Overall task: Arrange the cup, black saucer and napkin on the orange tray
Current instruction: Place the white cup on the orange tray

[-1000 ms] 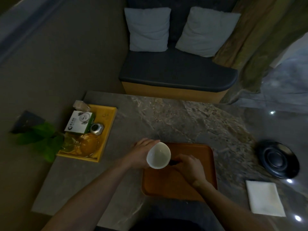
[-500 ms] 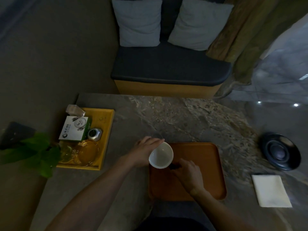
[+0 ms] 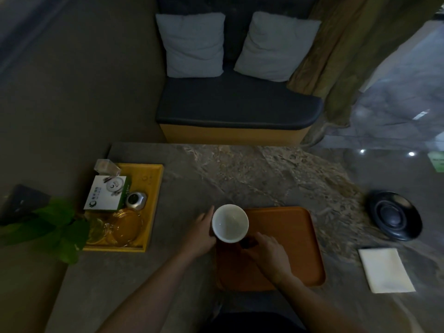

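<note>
A white cup (image 3: 230, 223) with an empty inside is over the left far corner of the orange tray (image 3: 288, 239). My left hand (image 3: 203, 234) holds the cup's left side. My right hand (image 3: 269, 248) pinches a small dark part at the cup's right side, which looks like its handle. The black saucer (image 3: 395, 216) lies on the stone table at the far right. A folded white napkin (image 3: 385, 270) lies on the table just in front of the saucer. Both are off the tray.
A yellow tray (image 3: 153, 188) at the table's left holds a white and green box (image 3: 107, 193), a small silver object (image 3: 136, 200) and glassware (image 3: 120, 227). A green plant (image 3: 52, 229) overhangs the left edge. A cushioned bench (image 3: 237, 106) stands beyond the table.
The view has shifted. The cup now stands upright with its mouth facing up, where before it was tilted. Both hands stay on it at the tray's left far corner.
</note>
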`<move>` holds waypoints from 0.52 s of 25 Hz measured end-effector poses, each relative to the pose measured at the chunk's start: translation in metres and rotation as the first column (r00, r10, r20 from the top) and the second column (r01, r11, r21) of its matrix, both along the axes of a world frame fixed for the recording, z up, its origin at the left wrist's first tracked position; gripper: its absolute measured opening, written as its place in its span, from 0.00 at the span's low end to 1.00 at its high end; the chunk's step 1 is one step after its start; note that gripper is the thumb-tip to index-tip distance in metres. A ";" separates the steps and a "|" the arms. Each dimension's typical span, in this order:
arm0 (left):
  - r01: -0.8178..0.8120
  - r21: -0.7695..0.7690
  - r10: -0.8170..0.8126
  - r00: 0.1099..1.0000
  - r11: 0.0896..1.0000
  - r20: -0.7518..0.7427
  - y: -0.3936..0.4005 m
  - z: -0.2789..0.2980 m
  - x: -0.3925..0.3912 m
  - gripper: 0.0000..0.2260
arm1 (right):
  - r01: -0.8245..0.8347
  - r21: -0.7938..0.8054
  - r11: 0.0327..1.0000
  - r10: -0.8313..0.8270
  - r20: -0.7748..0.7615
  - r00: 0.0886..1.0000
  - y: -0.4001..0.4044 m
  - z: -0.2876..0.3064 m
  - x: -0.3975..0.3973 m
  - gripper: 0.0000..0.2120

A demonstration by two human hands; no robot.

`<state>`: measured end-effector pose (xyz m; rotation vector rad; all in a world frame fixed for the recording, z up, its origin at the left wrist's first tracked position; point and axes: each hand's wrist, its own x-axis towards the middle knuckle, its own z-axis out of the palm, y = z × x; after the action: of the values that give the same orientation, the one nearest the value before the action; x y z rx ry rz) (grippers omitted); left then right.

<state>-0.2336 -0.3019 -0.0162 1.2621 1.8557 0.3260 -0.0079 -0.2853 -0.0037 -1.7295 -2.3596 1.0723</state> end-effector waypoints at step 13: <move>0.040 -0.123 -0.070 0.966 0.992 -0.249 -0.098 -0.004 0.038 0.29 | -0.214 0.026 0.977 0.189 0.373 0.908 -0.035 0.015 0.091 0.19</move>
<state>-0.1956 -0.4001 -0.0204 1.3202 2.0164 0.0242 0.0831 -0.3208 0.0111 -1.8337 -2.8143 0.7218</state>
